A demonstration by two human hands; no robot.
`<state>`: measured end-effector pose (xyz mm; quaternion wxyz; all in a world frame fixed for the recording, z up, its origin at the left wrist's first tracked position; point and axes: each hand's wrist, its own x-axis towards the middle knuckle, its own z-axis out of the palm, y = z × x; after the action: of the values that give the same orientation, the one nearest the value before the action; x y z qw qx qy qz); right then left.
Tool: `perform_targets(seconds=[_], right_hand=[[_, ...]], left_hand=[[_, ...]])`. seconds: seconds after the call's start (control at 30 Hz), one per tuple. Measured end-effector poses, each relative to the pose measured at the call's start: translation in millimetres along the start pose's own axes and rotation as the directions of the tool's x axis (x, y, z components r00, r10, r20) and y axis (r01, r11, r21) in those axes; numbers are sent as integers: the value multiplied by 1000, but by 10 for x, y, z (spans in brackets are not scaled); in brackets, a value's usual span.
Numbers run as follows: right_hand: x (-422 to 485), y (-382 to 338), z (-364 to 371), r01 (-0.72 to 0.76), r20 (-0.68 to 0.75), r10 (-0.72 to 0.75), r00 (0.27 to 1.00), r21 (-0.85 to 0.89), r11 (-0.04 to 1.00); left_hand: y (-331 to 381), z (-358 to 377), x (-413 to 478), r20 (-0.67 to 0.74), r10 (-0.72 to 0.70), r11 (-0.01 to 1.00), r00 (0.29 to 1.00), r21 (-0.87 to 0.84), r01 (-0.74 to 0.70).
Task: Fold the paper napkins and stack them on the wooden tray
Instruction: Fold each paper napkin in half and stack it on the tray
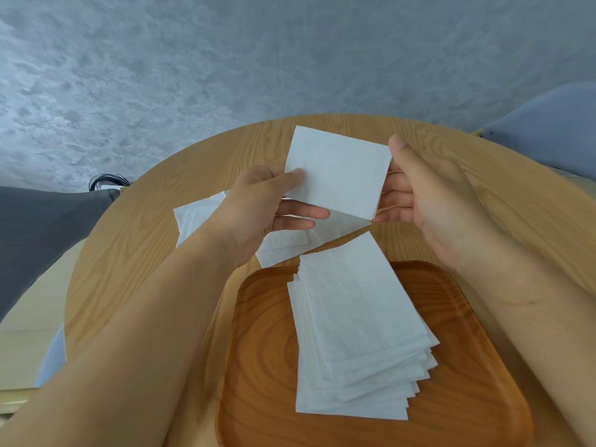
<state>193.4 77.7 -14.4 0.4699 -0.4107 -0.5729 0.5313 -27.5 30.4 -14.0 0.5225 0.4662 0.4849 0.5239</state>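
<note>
One white napkin is being held up above the table, a bit tilted, with the left hand pinching its left edge and the right hand holding its right edge. A loose pile of napkins is lying flat on the table just behind the tray, partly hiding under the held one. A stack of folded napkins is sitting on the brown wooden tray, its edges fanning out a little and its far end poking over the back rim.

You've one napkin aloft, one tray, one folded stack, one loose pile; their sheets can't be counted.
</note>
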Motion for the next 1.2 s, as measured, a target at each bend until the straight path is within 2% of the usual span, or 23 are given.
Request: perform_targets(seconds=[0.2, 0.33, 0.43, 0.5, 0.6, 0.73, 0.8, 0.93, 1.13, 1.2], right_hand=[[-10, 50, -20, 76, -6, -77, 997, -135, 988], [-15, 28, -26, 72, 19, -70, 997, -99, 992], [-10, 3, -27, 51, 115, -52, 992, 6, 999], [-1, -25, -46, -6, 219, -6, 976, 56, 998], [-2, -41, -97, -26, 372, 15, 928, 24, 999], [33, -9, -138, -73, 441, 77, 894, -27, 997], [41, 5, -150, -43, 443, 80, 893, -94, 995], [43, 38, -193, 45, 442, 98, 892, -303, 952], [32, 35, -179, 53, 464, 139, 875, -376, 925], [38, 47, -177, 59, 448, 137, 884, -396, 916]], left_hand=[[0, 0, -7, -15, 29, 998, 999, 49, -28], [-3, -20, 3, -96, 87, 994, 992, 79, -79], [23, -52, 8, -116, 114, 993, 987, 56, -108], [46, -73, 4, -71, 115, 993, 991, 28, -113], [69, -96, -13, 47, 88, 995, 995, 46, -90], [61, -80, -58, 266, -56, 971, 962, 238, -9], [47, -59, -79, 327, -127, 936, 936, 352, 4], [33, -38, -95, 347, -187, 877, 919, 481, -3], [48, -48, -99, 341, -184, 835, 922, 549, -37], [26, -19, -77, 275, -140, 811, 951, 583, -49]])
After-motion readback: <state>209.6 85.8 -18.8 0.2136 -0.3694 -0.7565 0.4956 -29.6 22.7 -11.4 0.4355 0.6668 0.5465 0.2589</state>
